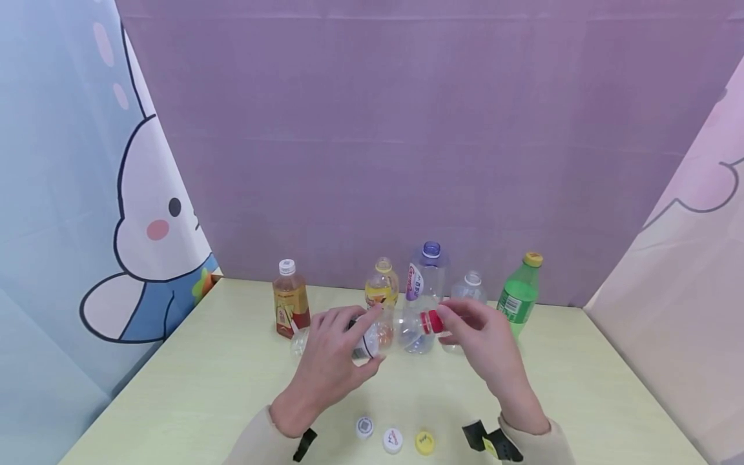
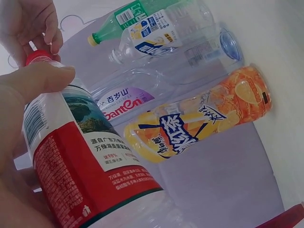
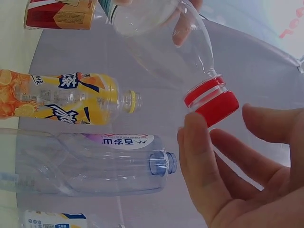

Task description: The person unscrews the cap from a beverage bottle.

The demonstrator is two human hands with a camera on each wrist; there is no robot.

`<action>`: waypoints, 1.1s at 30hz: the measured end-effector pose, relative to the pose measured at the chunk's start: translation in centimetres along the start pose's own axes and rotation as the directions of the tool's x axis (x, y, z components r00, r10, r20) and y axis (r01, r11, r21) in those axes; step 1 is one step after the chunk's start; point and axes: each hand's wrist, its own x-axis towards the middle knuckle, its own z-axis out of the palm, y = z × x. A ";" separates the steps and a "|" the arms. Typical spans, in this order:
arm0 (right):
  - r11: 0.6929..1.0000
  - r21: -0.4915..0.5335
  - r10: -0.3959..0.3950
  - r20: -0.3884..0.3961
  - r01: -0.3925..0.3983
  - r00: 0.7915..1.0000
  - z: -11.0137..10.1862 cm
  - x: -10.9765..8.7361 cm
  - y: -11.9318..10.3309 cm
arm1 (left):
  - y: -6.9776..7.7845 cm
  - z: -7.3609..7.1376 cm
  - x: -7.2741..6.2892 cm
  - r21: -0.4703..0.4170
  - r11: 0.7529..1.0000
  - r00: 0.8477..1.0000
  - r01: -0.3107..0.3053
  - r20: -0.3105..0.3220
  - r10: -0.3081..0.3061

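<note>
My left hand (image 1: 331, 361) grips a clear plastic water bottle (image 2: 95, 166) with a red, white and green label. The bottle is tilted on its side, its neck toward my right hand (image 1: 485, 342). A red cap (image 3: 219, 108) sits at the mouth, and a clear strip shows between it and the red ring below. In the right wrist view, one right fingertip (image 3: 195, 121) lies against the cap's side, while the thumb (image 3: 259, 118) stands slightly apart from the cap. The other right fingers are loosely bent behind it.
Behind stand a tea bottle with white cap (image 1: 289, 297), an uncapped yellow-labelled bottle (image 1: 382, 284), a tall uncapped bluish bottle (image 1: 431, 271), a small clear bottle (image 1: 472, 287) and a green bottle with yellow cap (image 1: 519, 290). Two white caps (image 1: 392, 440) and a yellow cap (image 1: 425, 443) lie in front.
</note>
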 end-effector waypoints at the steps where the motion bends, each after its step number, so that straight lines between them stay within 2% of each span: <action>1: 1.000 0.017 0.015 0.001 -0.015 1.000 0.0 0.0 0.0 | 0.0 0.0 0.0 0.000 1.000 1.000 -0.001 0.000 0.001; 3: 0.999 0.030 0.027 0.008 -0.027 1.000 0.0 0.0 -0.1 | 0.0 0.0 0.0 0.004 1.000 1.000 -0.004 0.004 0.004; 5: 1.000 -0.001 0.024 0.021 -0.024 0.999 -0.1 0.0 -0.1 | 0.1 0.1 0.0 0.008 1.000 1.000 -0.006 0.008 0.006; 12: 0.992 -0.109 -0.060 0.067 0.068 0.996 -0.3 -0.1 0.0 | 0.0 0.1 0.0 0.013 1.000 1.000 0.001 0.021 -0.001; 21: 0.992 -0.063 -0.107 0.099 0.114 0.989 -0.3 0.0 0.0 | 0.0 0.1 0.0 0.000 1.000 0.999 0.022 0.029 -0.022; 24: 0.992 -0.050 -0.111 0.099 0.116 0.989 -0.3 0.0 0.1 | 0.0 0.0 0.0 0.003 1.000 0.999 0.021 0.030 -0.021; 29: 0.995 -0.021 -0.092 0.055 0.093 0.994 -0.1 0.0 0.2 | 0.0 0.0 0.0 0.006 1.000 1.000 0.003 0.025 -0.003; 33: 0.995 -0.047 -0.087 0.023 0.088 0.996 0.1 0.0 0.2 | 0.1 0.0 0.0 0.014 1.000 1.000 -0.012 0.018 0.012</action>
